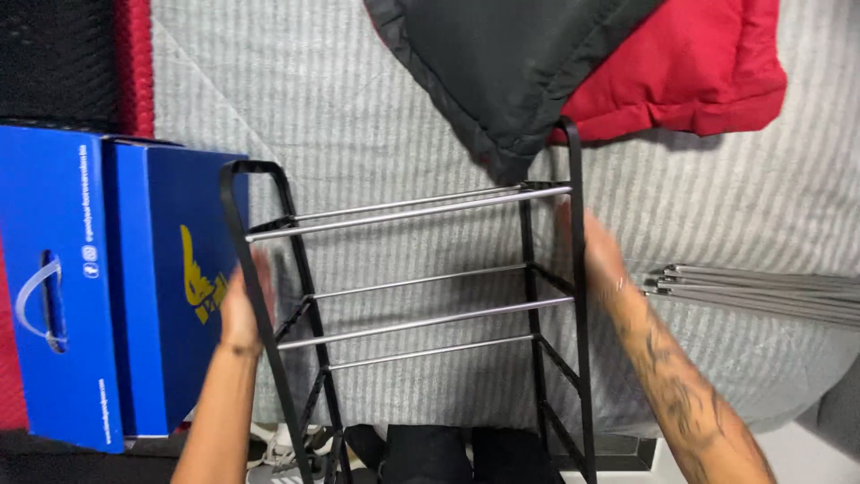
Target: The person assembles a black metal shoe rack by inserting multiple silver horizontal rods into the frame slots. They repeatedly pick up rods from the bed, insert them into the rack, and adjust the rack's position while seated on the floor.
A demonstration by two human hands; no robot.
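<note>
A black metal rack frame (269, 296) with several silver crossbars (421, 323) stands in front of me over a grey striped bedcover. My left hand (240, 309) presses flat against the outside of the left side frame. My right hand (598, 255) rests against the outside of the right side frame (578, 269). Both hands are blurred and partly hidden by the frame bars, so I cannot tell whether the fingers wrap the bars.
A blue cardboard box (98, 287) with a handle slot stands at the left. A bundle of loose silver rods (761, 296) lies on the grey striped bedcover (358, 108) at the right. A black cloth (502, 63) and a red cushion (699, 63) lie at the top.
</note>
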